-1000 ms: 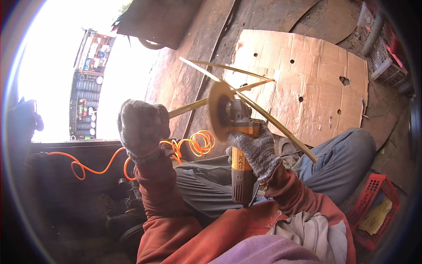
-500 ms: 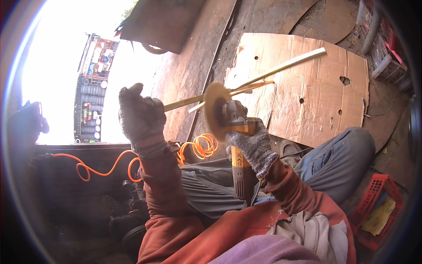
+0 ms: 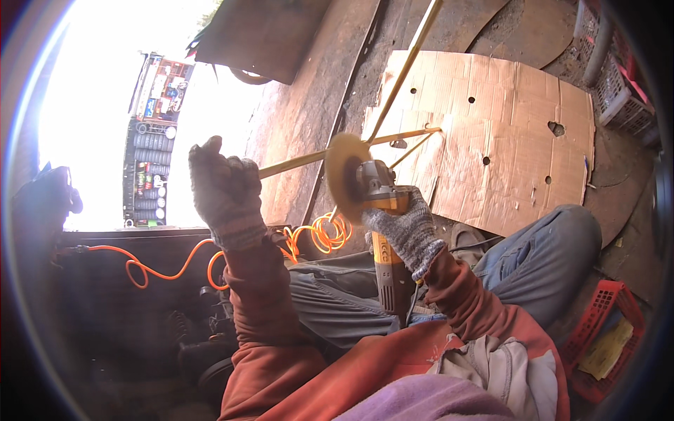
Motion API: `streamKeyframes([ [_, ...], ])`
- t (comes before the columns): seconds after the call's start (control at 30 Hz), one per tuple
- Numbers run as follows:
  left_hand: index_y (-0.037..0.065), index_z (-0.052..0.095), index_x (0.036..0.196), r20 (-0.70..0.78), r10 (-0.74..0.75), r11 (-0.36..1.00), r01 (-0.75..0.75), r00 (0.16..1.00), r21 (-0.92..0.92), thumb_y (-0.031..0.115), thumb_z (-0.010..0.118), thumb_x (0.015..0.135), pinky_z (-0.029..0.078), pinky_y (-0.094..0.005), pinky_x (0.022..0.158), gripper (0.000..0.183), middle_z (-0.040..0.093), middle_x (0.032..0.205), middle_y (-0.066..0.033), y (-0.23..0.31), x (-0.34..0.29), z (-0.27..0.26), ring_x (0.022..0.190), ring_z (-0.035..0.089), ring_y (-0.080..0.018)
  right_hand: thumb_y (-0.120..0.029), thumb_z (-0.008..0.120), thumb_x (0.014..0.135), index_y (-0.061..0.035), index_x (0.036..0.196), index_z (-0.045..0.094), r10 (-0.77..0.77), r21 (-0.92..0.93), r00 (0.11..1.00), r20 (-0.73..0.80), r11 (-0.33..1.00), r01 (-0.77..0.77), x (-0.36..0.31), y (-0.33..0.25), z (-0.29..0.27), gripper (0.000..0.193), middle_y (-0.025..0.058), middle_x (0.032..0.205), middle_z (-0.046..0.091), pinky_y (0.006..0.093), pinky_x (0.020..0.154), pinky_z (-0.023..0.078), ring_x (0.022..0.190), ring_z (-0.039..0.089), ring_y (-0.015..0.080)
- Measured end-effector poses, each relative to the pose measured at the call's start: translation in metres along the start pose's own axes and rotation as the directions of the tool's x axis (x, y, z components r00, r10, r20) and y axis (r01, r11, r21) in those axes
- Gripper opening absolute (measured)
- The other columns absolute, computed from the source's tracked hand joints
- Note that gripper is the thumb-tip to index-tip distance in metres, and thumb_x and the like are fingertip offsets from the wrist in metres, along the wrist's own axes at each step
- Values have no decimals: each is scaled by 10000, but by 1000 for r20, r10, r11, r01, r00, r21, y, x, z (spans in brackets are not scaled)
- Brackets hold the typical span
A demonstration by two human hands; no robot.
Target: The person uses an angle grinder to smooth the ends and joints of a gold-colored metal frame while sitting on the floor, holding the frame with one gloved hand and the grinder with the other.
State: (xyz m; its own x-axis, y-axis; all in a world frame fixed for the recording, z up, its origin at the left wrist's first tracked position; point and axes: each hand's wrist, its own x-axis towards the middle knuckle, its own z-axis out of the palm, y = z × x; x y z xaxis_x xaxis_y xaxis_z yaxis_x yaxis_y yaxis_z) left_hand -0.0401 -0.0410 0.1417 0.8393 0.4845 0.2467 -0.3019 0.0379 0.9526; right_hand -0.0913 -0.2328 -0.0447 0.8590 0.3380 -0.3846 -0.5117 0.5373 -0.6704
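In my gloved left hand [image 3: 228, 193], closed in a fist, is one end of a yellowish metal bar [image 3: 291, 165]. The bar passes behind a grinding disc [image 3: 344, 175] and comes out over the cardboard. Another long bar [image 3: 404, 74] slants up and away from behind the disc, and a thinner one crosses below; the disc hides how they join. My gloved right hand [image 3: 407, 228] grips a yellow and grey angle grinder [image 3: 385, 263] near its head, body hanging down. Blurred, the disc overlaps the bars; I cannot tell whether it touches.
A flattened cardboard sheet [image 3: 519, 151] with holes lies on the floor ahead. An orange coiled hose [image 3: 330, 235] runs across at left. My bent legs are below the grinder. A red plastic crate [image 3: 586, 323] stands at lower right, a grey crate [image 3: 618, 95] at upper right.
The long bar has swung from pointing right to pointing up and away, and the thinner bar has shifted too. Both hands and the grinder have stayed nearly in place.
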Motion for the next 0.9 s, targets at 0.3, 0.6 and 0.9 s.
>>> streamKeyframes([
  [0.3, -6, 559, 1141, 355, 6, 967, 85, 935, -241, 377, 325, 1068, 374, -285, 497, 456, 374, 562, 32, -3, 5, 3, 436, 359, -116, -116, 885, 712, -52, 1201, 462, -182, 18, 970, 161, 983, 182, -19, -6, 10, 650, 95, 1097, 641, 312, 781, 569, 936, 646, 151],
  [0.6, 10, 580, 1154, 61, -13, 990, 21, 998, -137, 365, 373, 1062, 349, -287, 450, 421, 356, 530, 47, -5, 22, 14, 408, 344, -98, -87, 847, 736, -54, 1142, 508, -73, 35, 997, -29, 997, 74, 9, 4, -3, 530, 76, 998, 669, 313, 743, 578, 876, 657, 151],
  [0.9, 52, 627, 1106, -271, 30, 998, -12, 962, 68, 414, 421, 1041, 333, -298, 424, 422, 395, 522, 42, -6, 3, 37, 412, 363, -107, -152, 884, 721, -50, 1187, 474, -171, -124, 972, 160, 974, 191, -23, -14, 20, 629, 83, 1065, 644, 307, 771, 567, 903, 654, 153],
])
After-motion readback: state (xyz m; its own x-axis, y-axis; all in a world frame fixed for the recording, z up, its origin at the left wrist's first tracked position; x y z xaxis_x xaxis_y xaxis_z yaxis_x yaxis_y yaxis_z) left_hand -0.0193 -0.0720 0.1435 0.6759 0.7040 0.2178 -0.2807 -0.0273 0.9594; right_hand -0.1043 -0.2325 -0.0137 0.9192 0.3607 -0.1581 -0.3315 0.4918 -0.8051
